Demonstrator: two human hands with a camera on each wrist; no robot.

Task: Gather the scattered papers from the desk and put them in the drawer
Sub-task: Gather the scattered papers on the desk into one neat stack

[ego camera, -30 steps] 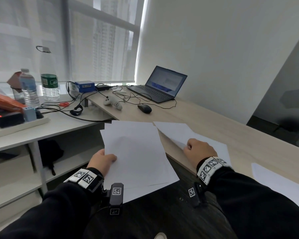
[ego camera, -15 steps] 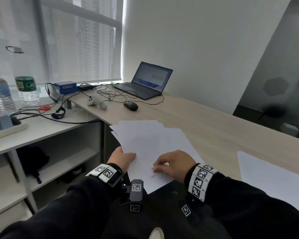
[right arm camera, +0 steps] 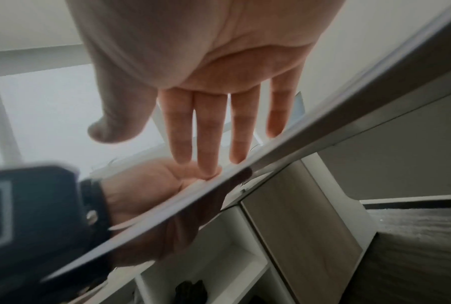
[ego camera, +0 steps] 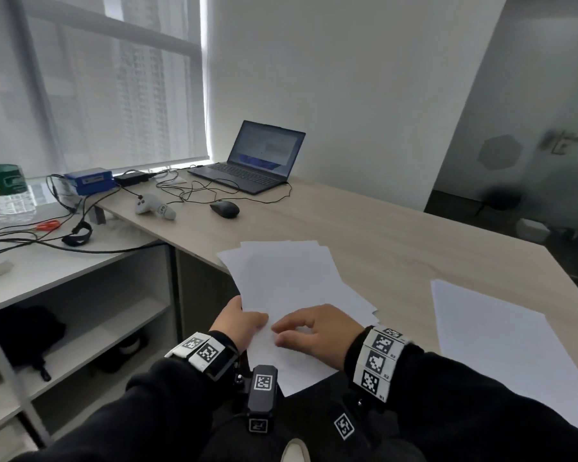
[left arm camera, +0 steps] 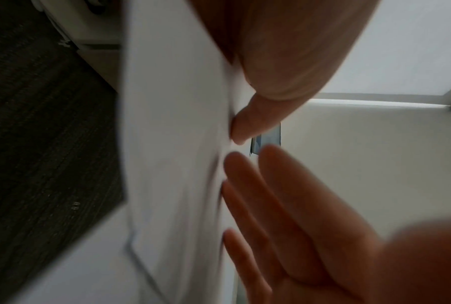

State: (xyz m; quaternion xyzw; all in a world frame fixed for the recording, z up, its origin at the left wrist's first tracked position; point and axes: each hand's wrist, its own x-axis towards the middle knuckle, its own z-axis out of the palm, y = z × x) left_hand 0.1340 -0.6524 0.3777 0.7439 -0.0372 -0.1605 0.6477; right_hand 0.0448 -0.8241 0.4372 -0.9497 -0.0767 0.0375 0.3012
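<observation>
A fanned stack of white papers [ego camera: 291, 285] juts over the front edge of the wooden desk [ego camera: 397, 248]. My left hand [ego camera: 244, 323] pinches its near left edge, thumb [left arm camera: 247, 125] on top and the fingers hidden under the stack [left arm camera: 172, 144]. My right hand [ego camera: 309, 331] lies on top just beside it. Its fingers [right arm camera: 208, 144] are straight and touch the top of the stack [right arm camera: 284, 162], above my left hand [right arm camera: 146, 185]. One more white sheet [ego camera: 501, 348] lies flat on the desk to the right. No drawer shows clearly.
At the back of the desk are an open laptop [ego camera: 261, 161], a black mouse [ego camera: 225, 208], a white controller [ego camera: 154, 208] and loose cables. A white shelf unit [ego camera: 64, 271] at the left carries a blue box [ego camera: 89, 181] and a water bottle [ego camera: 5, 191].
The sheet my right hand held on the desk has joined the stack. My right hand has moved left onto the stack, next to my left hand. The head view has turned right.
</observation>
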